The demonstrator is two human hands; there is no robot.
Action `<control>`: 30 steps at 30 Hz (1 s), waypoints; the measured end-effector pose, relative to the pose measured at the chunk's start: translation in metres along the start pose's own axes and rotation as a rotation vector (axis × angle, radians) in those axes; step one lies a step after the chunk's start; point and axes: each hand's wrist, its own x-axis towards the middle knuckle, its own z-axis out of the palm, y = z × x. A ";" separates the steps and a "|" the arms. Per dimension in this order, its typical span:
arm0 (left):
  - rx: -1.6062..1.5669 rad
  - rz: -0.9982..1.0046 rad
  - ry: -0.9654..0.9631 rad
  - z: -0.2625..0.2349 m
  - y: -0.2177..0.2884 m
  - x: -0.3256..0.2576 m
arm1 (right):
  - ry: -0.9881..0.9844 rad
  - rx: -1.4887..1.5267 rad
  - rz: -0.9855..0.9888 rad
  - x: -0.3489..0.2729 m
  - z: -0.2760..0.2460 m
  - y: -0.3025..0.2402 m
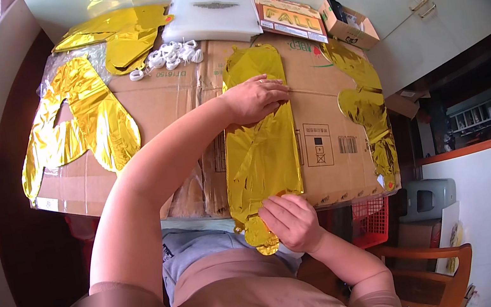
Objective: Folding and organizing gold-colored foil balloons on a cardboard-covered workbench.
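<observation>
A long, flat gold foil balloon (262, 157) lies lengthwise on the cardboard-covered table in front of me. My left hand (256, 98) reaches across its upper part, palm down, with the fingers lying on the foil. At the near edge my right hand (292, 222) is closed on the balloon's lower end; its fingers partly cover the foil. A narrow rounded gold flap (261, 236) hangs past the table edge beside those fingers. My left fingertips and what lies under my right palm are hidden.
An A-shaped gold foil balloon (76, 119) lies left; another curved one (366, 105) drapes along the right edge. Folded gold foil (134, 36), white ribbon coils (172, 56), a translucent plastic case (211, 14), a printed flat box (291, 17) and a small open carton (350, 24) line the back.
</observation>
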 end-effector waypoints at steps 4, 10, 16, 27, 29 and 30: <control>-0.035 0.020 0.020 -0.002 -0.004 0.001 | -0.029 0.013 0.004 0.005 -0.005 -0.001; -0.485 -0.284 0.092 -0.021 -0.002 0.009 | -0.034 0.002 0.033 -0.004 -0.004 -0.001; -0.488 -0.411 0.187 -0.043 -0.006 0.017 | -0.006 -0.002 0.009 -0.004 -0.003 -0.002; 0.058 0.280 0.037 -0.017 0.049 -0.020 | -0.006 0.047 0.004 -0.006 -0.009 -0.008; 0.015 0.258 -0.039 -0.013 0.047 -0.025 | -0.009 0.048 0.004 -0.005 -0.012 -0.010; 0.007 0.266 -0.024 -0.010 0.046 -0.025 | -0.011 0.048 0.005 -0.005 -0.013 -0.011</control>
